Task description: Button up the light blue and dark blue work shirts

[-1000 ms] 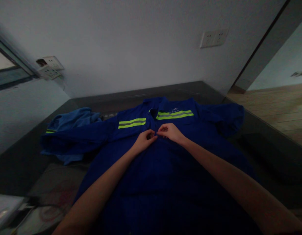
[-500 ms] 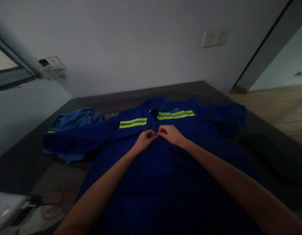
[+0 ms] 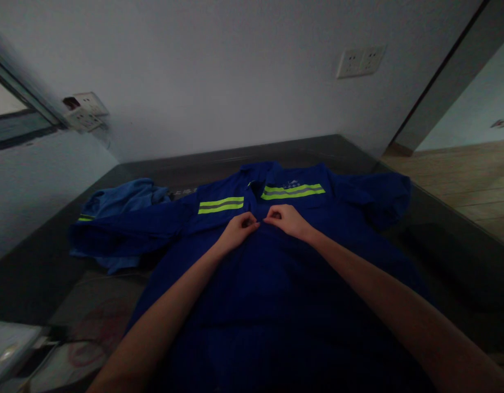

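Slightly farther apart than before, left hand and right hand pinch the blue jacket; crumpled clothing lies left.

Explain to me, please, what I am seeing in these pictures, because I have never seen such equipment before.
There is no machine here. One camera, worn on a person's head, looks forward and down, so the bare arms come in from the bottom. A blue jacket with yellow-green stripes lies spread on a dark table. The left hand and right hand pinch its front with their fingertips; exactly which small part is too dim to tell. Lighter blue clothing lies partly beneath the sleeve on the picture's left.
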Action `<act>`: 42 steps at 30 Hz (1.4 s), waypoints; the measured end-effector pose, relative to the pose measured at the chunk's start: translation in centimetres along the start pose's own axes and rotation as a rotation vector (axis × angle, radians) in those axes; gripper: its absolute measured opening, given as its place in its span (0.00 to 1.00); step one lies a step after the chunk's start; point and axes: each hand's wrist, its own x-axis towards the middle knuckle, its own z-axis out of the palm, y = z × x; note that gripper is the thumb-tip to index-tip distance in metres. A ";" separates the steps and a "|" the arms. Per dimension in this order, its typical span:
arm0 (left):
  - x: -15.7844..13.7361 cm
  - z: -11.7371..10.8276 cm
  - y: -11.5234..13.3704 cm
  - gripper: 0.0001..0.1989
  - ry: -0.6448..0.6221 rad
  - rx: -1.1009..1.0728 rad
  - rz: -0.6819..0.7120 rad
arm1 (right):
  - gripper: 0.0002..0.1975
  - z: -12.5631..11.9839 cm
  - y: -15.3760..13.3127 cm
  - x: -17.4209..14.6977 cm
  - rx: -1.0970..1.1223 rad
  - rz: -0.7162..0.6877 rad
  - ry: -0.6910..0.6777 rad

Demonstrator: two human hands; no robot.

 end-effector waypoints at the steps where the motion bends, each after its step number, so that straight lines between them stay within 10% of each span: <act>1: 0.0 0.0 0.0 0.09 0.006 0.010 0.005 | 0.07 0.0 0.1 0.0 -0.005 0.003 0.006; 22: -1.4 1.0 2.9 0.07 0.206 0.382 0.044 | 0.03 -0.3 -1.2 -0.1 -0.015 0.034 -0.015; 33: -1.2 1.3 2.5 0.18 0.101 0.181 -0.076 | 0.05 -0.7 -2.2 -0.3 0.122 0.080 -0.061; 42: -1.1 1.5 1.9 0.18 0.069 0.153 -0.054 | 0.04 -0.1 -2.2 -0.8 -0.240 0.014 0.059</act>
